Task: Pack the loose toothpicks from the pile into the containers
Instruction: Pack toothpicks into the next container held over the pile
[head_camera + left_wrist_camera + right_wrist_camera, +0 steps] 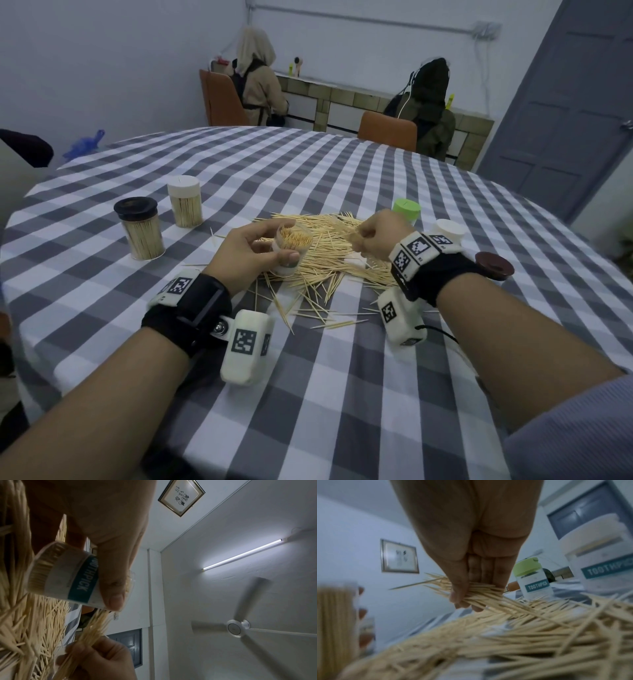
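A pile of loose toothpicks point(329, 253) lies on the checked tablecloth in front of me. My left hand point(253, 253) grips a clear open container point(291, 245), nearly full of toothpicks and tilted toward the right, just above the pile's left side. The left wrist view shows this container point(68, 573) with its teal TOOTHPICK label under my thumb. My right hand point(373, 236) pinches a bunch of toothpicks point(481, 596) over the pile's right part, a short way from the container's mouth.
Two filled jars stand at the left: a black-lidded jar point(140, 228) and a white-lidded jar point(185, 202). A green-lidded jar point(406, 210) and a white-lidded one point(448, 231) stand behind my right hand. A brown lid point(495, 265) lies at the right. Two people sit beyond the table.
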